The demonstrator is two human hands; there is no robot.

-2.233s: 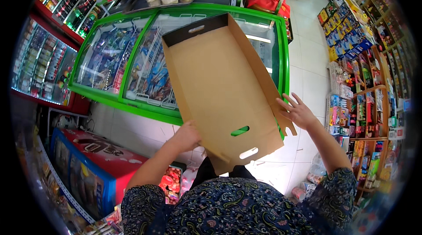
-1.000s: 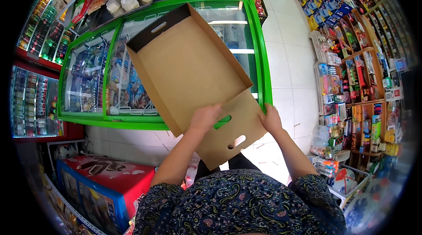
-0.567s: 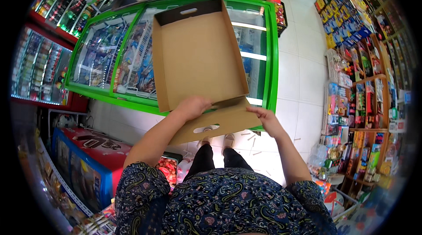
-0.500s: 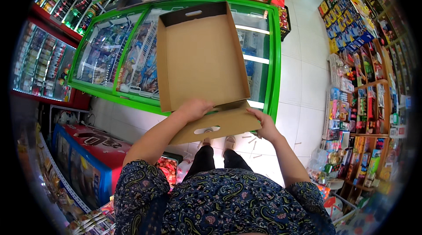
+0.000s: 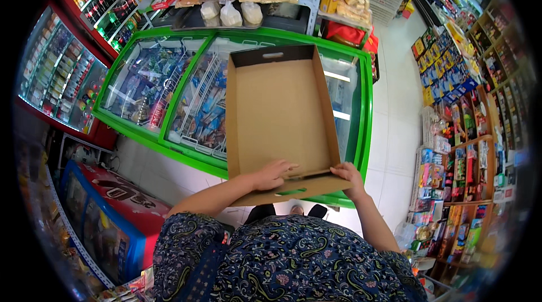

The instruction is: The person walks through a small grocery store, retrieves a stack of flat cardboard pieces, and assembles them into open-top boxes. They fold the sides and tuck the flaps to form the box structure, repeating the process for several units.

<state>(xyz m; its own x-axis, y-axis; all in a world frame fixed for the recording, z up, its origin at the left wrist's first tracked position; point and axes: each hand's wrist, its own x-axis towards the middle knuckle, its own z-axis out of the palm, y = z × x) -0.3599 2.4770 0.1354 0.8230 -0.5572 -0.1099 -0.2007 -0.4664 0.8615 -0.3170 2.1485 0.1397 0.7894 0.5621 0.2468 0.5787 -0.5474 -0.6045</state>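
Note:
A shallow brown cardboard box [image 5: 279,110] with a dark far wall lies open-topped on the green-framed chest freezer [image 5: 368,127]. The far wall has a hand hole. A near flap [image 5: 316,187], with its own hand hole, slopes out toward my body. Over the fold at the near side, my left hand [image 5: 270,176] rests with fingers partly stretched to the right and apart. My right hand [image 5: 351,179] grips the cardboard at the near right corner, thumb on top. Its lower fingers are partly hidden.
Behind the freezer stands a metal shelf [image 5: 313,3] with bagged goods. A red-topped cooler with blue edges [image 5: 132,200] is at the left, beside lit drinks fridges [image 5: 62,70]. Stocked snack racks [image 5: 466,155] line the right, across a tiled floor [image 5: 389,104].
The view has shifted, so box and freezer sit lower in the picture. The near flap now shows flatter and narrower. Both hands stay at the box's near side; the left fingers look more stretched.

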